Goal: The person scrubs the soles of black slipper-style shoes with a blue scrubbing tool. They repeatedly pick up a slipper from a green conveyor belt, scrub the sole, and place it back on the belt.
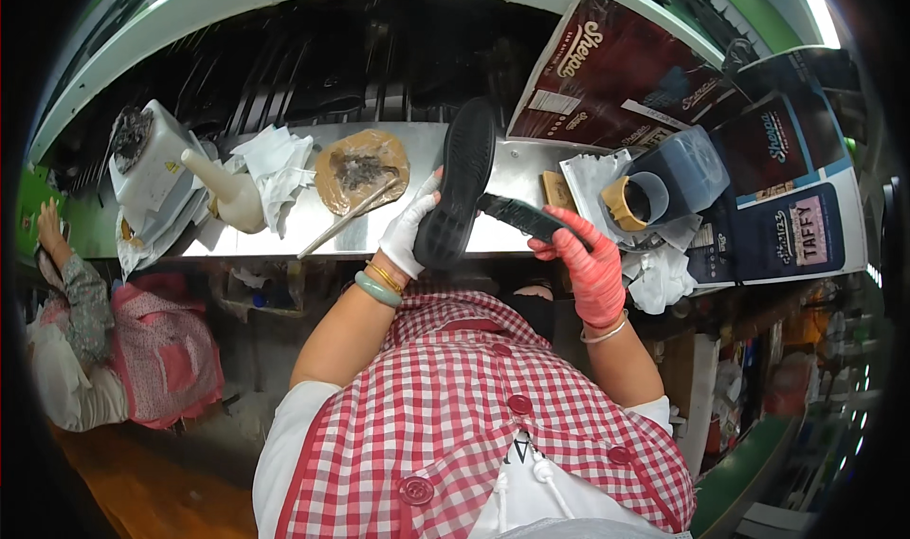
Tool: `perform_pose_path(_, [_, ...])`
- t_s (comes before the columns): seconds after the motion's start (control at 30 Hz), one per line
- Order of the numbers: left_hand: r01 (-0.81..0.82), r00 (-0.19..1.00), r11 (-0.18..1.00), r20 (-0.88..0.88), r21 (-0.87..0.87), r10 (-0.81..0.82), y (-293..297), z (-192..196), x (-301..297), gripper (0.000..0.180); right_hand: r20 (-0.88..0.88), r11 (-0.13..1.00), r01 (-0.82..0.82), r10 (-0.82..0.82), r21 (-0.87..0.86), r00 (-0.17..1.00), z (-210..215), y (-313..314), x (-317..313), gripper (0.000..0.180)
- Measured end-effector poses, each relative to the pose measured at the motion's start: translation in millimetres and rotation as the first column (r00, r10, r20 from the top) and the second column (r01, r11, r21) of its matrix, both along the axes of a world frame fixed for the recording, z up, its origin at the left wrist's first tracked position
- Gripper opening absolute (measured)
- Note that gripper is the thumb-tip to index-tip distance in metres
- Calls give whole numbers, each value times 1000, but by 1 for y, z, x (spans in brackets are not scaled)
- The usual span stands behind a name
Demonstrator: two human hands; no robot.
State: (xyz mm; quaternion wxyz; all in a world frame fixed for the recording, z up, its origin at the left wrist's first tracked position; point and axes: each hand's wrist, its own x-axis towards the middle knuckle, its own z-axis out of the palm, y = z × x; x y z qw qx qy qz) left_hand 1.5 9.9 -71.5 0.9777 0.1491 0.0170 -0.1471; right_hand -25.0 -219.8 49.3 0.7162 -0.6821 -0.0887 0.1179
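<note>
My left hand point(409, 228), in a white glove with bare fingertips, is closed on a black shoe sole point(463, 174) and holds it nearly upright over the bench edge. The sole's patterned face is turned up. My right hand point(588, 272), in a red glove, grips the end of a long, narrow black brush point(521, 216). The brush's far end is close to the sole's right side; I cannot tell whether they touch. Left of the sole, a brown round pad point(353, 167) with a dark smeared middle lies on the bench, a pale stick point(339, 228) across it.
A cream squeeze bottle point(232, 193) and crumpled white papers point(270, 164) stand left on the metal bench point(427, 146). At right are a yellow-rimmed cup point(626, 203), a clear plastic container point(690, 164) and printed cardboard panels point(607, 74). Another person's arm point(71, 269) shows far left.
</note>
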Motion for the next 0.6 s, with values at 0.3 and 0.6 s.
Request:
perform_pose_path(0.3, [24, 997, 996, 73, 81, -30, -11, 30, -15, 53, -193, 903, 189, -121, 386, 974, -22, -11, 12, 43])
perform_pose_path(0.6, [34, 985, 989, 162, 144, -57, -17, 38, -27, 58, -257, 841, 186, -59, 508, 965, -38, -20, 8, 40])
